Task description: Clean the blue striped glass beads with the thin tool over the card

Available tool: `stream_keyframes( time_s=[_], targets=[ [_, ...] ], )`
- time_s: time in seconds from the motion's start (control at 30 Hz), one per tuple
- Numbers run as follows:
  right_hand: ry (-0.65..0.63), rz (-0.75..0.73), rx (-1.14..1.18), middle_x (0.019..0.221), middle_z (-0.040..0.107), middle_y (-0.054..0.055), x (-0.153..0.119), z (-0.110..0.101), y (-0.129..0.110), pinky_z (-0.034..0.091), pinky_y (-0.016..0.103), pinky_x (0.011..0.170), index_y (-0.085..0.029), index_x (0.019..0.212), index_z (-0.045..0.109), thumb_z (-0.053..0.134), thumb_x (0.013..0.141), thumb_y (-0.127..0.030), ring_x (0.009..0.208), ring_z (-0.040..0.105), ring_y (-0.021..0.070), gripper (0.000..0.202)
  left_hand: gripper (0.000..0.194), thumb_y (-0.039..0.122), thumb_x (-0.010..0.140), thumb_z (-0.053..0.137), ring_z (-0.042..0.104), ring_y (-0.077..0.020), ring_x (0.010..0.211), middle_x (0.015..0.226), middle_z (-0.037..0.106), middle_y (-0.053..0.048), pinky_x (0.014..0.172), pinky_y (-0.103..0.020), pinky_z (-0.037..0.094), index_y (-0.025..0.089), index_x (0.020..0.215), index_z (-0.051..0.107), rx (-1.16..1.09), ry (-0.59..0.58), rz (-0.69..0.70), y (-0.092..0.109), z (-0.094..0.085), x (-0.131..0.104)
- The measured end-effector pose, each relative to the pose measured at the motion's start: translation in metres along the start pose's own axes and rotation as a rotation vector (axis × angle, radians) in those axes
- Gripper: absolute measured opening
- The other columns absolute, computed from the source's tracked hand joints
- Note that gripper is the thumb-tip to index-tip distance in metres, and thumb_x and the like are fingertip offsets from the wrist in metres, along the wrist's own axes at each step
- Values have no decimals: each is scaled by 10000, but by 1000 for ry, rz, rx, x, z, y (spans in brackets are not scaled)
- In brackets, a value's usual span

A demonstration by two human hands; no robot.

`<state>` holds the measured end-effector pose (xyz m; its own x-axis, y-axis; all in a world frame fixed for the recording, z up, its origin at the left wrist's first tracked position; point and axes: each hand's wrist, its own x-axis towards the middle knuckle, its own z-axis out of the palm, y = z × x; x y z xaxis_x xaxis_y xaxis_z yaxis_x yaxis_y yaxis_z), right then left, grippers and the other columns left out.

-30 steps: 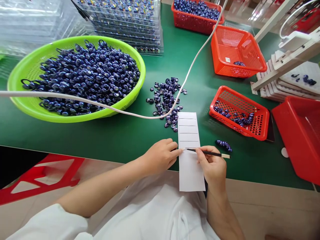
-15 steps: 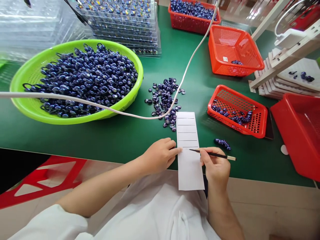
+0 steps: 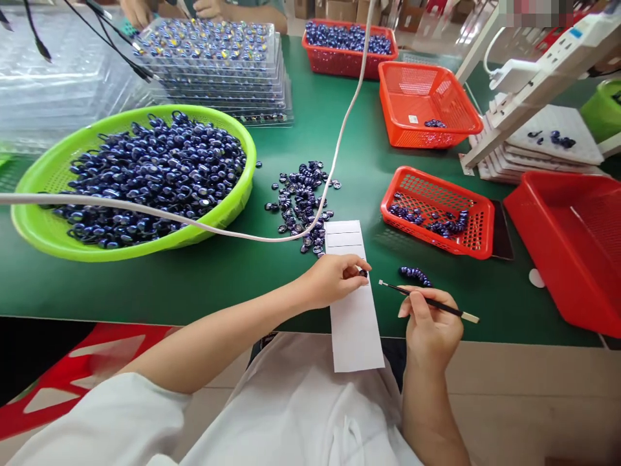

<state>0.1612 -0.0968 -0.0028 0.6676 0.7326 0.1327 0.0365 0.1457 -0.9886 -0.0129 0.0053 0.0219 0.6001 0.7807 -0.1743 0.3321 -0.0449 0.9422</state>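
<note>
My left hand [image 3: 337, 278] is over the white paper strip [image 3: 356, 336], which has dark lines across it. Its thumb and fingers pinch a small dark shiny piece [image 3: 363, 274], partly hidden by the fingers. My right hand [image 3: 434, 323] grips a thin black stick tool [image 3: 444, 306] like a pen. The tool has a pale butt end, and a tiny whitish bit [image 3: 381, 282] sits at its tip, just right of the strip. A short row of dark blue pieces [image 3: 415, 276] lies beyond my right hand. Loose pieces [image 3: 303, 197] are heaped past the strip.
A green basket [image 3: 247, 175] heaped with dark pieces stands left. Red baskets [image 3: 485, 223] and a red bin [image 3: 538, 213] are right. Stacked clear trays [image 3: 262, 97] stand behind, near another person's hands [image 3: 211, 9]. A white cable [image 3: 334, 155] hangs across the table.
My left hand has left the strip's edge, moved right and now pinches a dark piece. The stick tool has moved right off the strip, with a whitish bit at its tip. The view has shifted.
</note>
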Motion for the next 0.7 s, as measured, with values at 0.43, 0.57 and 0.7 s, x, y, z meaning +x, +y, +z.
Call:
stream_keyframes(
  time_s=[0.43, 0.57, 0.7],
  targets=[
    [-22, -22, -117, 850, 758, 49, -7, 3, -3, 536, 269, 472, -190, 829, 655, 751, 819, -315, 483, 617, 106, 158, 278, 240, 852, 646, 576, -103, 630, 761, 669, -22, 597, -209, 490, 129, 1102, 695, -10, 21, 182, -22, 15, 2],
    [-64, -63, -138, 871, 759, 50, -9, 4, -3, 550, 271, 474, -196, 845, 667, 749, 825, -308, 498, 629, 110, 140, 271, 225, 851, 637, 573, -98, 613, 762, 674, -25, 580, -202, 486, 131, 1096, 701, 33, 33, 221, -22, 15, 1],
    [-71, -68, -152, 897, 762, 51, -11, 2, -1, 558, 272, 491, -199, 872, 671, 741, 838, -293, 520, 640, 112, 122, 262, 200, 845, 635, 577, -97, 620, 769, 674, -23, 593, -204, 491, 130, 1087, 708, 72, 39, 246, -20, 14, 0]
  ],
)
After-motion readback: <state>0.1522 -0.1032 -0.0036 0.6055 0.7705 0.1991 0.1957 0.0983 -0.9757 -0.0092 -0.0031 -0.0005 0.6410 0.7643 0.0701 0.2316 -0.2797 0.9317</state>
